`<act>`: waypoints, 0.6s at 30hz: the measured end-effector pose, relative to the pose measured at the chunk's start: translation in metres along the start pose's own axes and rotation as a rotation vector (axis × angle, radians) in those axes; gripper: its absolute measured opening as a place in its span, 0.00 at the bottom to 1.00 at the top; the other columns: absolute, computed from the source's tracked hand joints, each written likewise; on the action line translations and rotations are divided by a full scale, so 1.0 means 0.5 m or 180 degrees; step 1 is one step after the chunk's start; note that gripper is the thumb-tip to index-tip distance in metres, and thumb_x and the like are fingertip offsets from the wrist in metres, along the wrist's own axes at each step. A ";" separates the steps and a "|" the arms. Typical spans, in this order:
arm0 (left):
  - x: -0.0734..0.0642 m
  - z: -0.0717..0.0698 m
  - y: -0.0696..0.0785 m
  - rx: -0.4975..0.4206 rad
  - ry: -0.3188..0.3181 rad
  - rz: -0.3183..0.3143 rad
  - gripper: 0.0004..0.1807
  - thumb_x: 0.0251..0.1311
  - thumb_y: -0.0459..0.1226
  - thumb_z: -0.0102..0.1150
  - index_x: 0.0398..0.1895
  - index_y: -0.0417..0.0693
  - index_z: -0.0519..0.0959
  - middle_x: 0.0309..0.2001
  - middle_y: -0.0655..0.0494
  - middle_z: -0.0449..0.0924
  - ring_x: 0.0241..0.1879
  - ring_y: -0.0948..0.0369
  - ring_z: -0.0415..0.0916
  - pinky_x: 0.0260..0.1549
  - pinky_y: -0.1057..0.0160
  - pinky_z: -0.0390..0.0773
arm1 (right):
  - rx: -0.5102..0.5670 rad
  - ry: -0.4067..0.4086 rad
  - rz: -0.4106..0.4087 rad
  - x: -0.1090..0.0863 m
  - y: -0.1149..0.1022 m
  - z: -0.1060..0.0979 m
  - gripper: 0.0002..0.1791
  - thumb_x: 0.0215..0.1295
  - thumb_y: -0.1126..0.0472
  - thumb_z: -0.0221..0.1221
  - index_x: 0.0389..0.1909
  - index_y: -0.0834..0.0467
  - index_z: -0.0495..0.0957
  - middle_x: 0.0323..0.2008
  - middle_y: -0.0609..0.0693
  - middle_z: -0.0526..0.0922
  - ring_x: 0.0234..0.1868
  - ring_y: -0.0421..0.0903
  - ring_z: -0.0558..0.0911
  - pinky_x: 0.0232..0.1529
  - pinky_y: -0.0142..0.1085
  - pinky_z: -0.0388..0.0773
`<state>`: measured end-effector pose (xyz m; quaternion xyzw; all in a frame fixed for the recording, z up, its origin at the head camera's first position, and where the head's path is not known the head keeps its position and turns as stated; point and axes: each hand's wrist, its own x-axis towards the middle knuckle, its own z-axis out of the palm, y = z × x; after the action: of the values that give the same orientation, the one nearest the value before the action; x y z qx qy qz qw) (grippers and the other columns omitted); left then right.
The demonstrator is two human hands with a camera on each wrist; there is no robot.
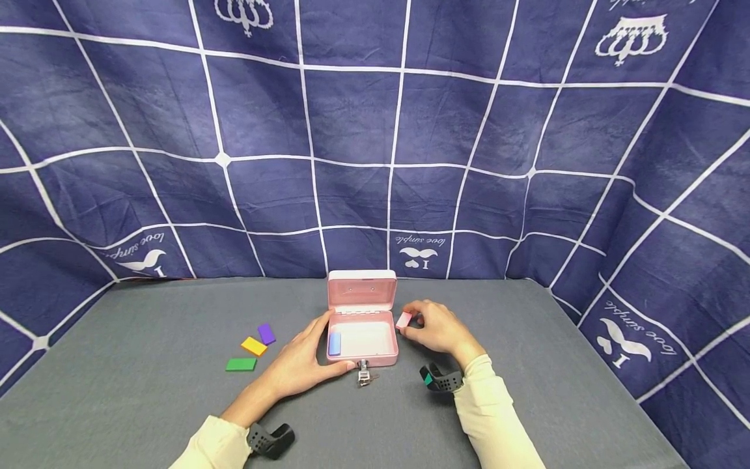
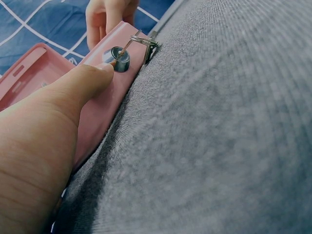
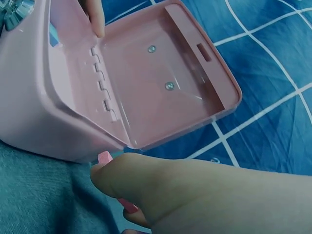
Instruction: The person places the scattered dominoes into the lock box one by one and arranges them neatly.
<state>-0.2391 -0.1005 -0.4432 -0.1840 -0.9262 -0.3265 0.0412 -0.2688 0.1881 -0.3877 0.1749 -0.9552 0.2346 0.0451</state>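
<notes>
A pink metal cash box [image 1: 377, 360] stands with its lid [image 1: 362, 291] raised at the back. Inside, along the left wall, lies a blue block [image 1: 334, 344]. My left hand [image 1: 301, 362] grips the box from its left side, thumb along the front and fingers at the back left corner. In the left wrist view the thumb reaches the round lock [image 2: 119, 59], where keys hang on a ring. Just right of the box, my right hand [image 1: 436, 327] pinches a flat pink block [image 1: 403, 320] between thumb and fingers. The right wrist view shows this block partly hidden by the thumb.
Left of the left hand, a purple block [image 1: 266, 334], an orange block [image 1: 254, 346] and a green block [image 1: 241, 365] lie flat on the grey tabletop [image 1: 146, 391]. Behind the table hangs a blue cloth [image 1: 351, 195] with white lines.
</notes>
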 end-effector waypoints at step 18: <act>0.001 0.000 0.001 -0.0029 0.0013 0.0000 0.59 0.45 0.70 0.65 0.78 0.58 0.52 0.72 0.49 0.63 0.66 0.45 0.68 0.57 0.40 0.72 | 0.0091 0.0144 -0.0191 0.002 -0.019 -0.013 0.21 0.58 0.55 0.66 0.52 0.59 0.81 0.44 0.52 0.84 0.42 0.49 0.83 0.43 0.41 0.77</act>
<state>-0.2394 -0.1001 -0.4427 -0.1835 -0.9246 -0.3311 0.0423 -0.2663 0.1829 -0.3777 0.1987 -0.9448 0.2507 0.0713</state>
